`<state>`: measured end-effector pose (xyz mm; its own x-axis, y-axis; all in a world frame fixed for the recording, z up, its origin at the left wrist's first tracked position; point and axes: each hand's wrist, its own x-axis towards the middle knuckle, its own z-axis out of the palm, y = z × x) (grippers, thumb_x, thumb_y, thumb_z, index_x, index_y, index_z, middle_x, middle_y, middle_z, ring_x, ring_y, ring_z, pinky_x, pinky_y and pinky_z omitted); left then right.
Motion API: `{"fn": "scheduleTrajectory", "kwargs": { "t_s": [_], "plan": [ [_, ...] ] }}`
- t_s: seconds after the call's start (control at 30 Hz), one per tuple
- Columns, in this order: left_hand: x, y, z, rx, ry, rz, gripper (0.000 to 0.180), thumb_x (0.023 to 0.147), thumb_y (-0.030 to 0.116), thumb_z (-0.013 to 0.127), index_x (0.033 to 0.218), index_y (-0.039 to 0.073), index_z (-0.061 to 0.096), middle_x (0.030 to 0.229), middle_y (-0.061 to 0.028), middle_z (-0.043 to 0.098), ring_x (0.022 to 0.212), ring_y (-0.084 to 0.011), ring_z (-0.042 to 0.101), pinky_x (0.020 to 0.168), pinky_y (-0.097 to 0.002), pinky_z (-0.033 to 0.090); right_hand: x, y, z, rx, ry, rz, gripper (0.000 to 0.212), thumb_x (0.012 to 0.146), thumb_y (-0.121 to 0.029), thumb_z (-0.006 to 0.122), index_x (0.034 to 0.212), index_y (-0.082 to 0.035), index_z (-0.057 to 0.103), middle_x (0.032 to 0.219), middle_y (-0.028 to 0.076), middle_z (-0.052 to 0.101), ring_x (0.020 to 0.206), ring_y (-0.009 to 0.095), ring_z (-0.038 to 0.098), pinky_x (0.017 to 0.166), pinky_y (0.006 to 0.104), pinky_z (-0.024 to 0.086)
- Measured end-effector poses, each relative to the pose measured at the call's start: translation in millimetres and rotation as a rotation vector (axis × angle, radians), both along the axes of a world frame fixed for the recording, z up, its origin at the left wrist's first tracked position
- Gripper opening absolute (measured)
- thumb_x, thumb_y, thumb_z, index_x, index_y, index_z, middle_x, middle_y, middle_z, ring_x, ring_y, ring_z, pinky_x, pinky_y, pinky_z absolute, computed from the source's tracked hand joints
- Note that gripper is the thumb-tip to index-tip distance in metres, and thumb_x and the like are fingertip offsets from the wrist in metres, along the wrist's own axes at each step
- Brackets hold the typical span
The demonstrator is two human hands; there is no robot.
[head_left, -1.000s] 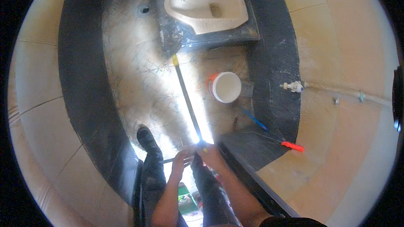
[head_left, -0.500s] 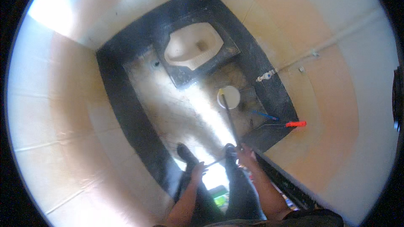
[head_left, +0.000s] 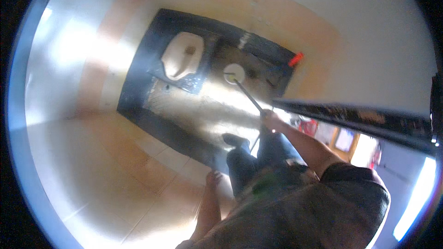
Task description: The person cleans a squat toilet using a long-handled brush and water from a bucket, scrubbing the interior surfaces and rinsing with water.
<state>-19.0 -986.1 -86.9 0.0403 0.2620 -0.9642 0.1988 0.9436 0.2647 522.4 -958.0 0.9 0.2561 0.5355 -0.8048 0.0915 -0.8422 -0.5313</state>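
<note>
My right hand [head_left: 270,121] is closed around a long dark stick [head_left: 250,97] with a yellow-green end. That end reaches over a round white bucket [head_left: 236,71] on the floor; whether it touches the bucket or what is inside I cannot tell. Down by the tiled wall, apart from the stick, is my left hand [head_left: 213,178]. Its fingers are blurred, so their pose does not show. Farther off to the left, a pale squat toilet [head_left: 183,56] is set in a dark raised base.
A red-handled tool [head_left: 296,59] leans in the far right corner. Along the right runs a dark door edge [head_left: 350,115], with brightly lit things beyond it. Dark tiles [head_left: 152,124] line the foot of the walls. A pale tap [head_left: 244,39] sits on the far wall.
The whole view has swung round, showing more of the doorway at right. My left hand has moved away from my right, toward the wall. My right hand keeps the stick.
</note>
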Motion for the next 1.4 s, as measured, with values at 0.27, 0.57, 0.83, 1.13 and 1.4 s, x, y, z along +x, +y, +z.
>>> {"fn": "scheduleTrajectory", "kwargs": {
  "t_s": [0.27,0.57,0.83,1.13,1.4],
  "plan": [
    [38,111,58,0.284,0.089,-0.028,0.044,0.098,0.041,0.053,0.127,0.008,0.050,0.108,-0.0109,0.062,0.087,-0.0275,0.065,0.063,-0.0353,0.051,31,-82,-15,0.302,-0.520,0.198,0.034,0.082,-0.029,0.064,0.100,0.000,0.059,0.084,0.020,0.068,0.075,0.031,0.070,0.065,0.0443,0.056],
    [107,103,91,0.305,-0.009,-0.386,0.045,0.097,0.038,0.056,0.129,0.007,0.051,0.108,-0.0089,0.063,0.087,-0.0216,0.065,0.071,-0.0370,0.050,76,-2,15,-0.107,-0.660,0.339,0.031,0.088,-0.020,0.054,0.110,-0.005,0.070,0.113,0.018,0.069,0.101,0.034,0.069,0.082,0.0489,0.055],
    [80,-1,30,0.341,-0.189,-0.095,0.038,0.097,0.034,0.056,0.126,0.010,0.054,0.108,-0.0092,0.066,0.088,-0.0240,0.068,0.068,-0.0332,0.052,158,80,-130,-0.265,-0.693,0.463,0.046,0.093,-0.032,0.052,0.133,-0.011,0.057,0.132,0.019,0.059,0.122,0.034,0.056,0.104,0.0471,0.043],
    [184,-95,20,0.232,0.223,-0.028,0.040,0.099,0.028,0.056,0.125,-0.002,0.058,0.105,-0.0107,0.067,0.098,-0.0174,0.062,0.079,-0.0301,0.050,333,85,-233,-0.622,-0.973,0.806,0.040,0.096,-0.034,0.046,0.123,-0.012,0.066,0.136,0.010,0.058,0.125,0.029,0.055,0.102,0.0500,0.043],
    [215,-73,-7,0.160,0.316,-0.026,0.045,0.100,0.031,0.052,0.131,-0.002,0.054,0.109,-0.0118,0.066,0.097,-0.0180,0.062,0.081,-0.0313,0.050,389,96,-222,-0.352,-1.447,0.846,0.032,0.096,-0.030,0.050,0.114,-0.013,0.070,0.125,0.008,0.060,0.123,0.028,0.051,0.100,0.0476,0.042]
  ]
}}
